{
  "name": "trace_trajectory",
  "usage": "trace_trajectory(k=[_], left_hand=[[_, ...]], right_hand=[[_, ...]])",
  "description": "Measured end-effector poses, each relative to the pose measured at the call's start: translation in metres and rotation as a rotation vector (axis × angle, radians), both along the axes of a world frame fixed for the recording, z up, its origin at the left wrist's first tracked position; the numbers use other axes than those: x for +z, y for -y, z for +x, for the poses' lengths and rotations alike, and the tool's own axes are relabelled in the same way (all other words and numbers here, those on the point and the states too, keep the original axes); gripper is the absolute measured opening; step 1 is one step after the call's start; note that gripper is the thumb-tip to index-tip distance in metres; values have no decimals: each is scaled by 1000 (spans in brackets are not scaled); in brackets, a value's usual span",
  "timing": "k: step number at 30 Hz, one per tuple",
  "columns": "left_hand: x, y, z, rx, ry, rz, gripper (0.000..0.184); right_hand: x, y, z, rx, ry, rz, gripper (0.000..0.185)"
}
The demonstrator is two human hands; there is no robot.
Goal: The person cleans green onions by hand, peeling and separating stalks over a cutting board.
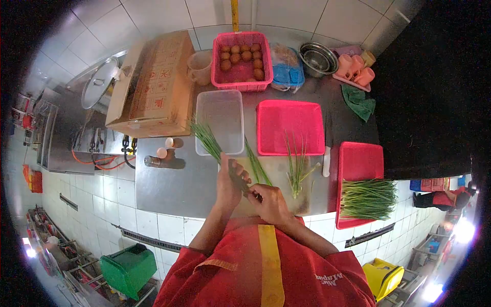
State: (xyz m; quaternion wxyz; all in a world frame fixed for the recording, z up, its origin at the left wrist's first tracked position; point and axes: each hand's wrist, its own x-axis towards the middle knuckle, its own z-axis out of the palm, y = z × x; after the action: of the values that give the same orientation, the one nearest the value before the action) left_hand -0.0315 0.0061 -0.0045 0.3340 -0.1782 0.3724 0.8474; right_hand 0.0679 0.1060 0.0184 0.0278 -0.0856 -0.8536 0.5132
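Note:
My left hand is wrapped around a bunch of thin spring onions, their green tips pointing up and left over a clear plastic container. At the lower end of the bunch, my right hand is closed with thumb and fingers pinched; what lies between them is too small to make out. Both hands are above a pale cutting board. Some loose spring onion stalks lie beside my left hand, and a few more rest on the board's right side.
Behind the board is a pink tray, with a knife to its right. A red tray holds many spring onions. Farther back are a cardboard box, a pink basket of eggs and a metal bowl.

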Motion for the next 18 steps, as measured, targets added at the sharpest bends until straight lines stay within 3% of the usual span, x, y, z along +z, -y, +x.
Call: trace_trajectory(k=[5, 18], left_hand=[[1, -3, 3, 33, -44, -104, 38], [2, -7, 5, 98, -53, -193, 37]], right_hand=[[-2, 1, 0, -27, 97, 42, 13], [-12, 1, 2, -54, 50, 101, 11]])
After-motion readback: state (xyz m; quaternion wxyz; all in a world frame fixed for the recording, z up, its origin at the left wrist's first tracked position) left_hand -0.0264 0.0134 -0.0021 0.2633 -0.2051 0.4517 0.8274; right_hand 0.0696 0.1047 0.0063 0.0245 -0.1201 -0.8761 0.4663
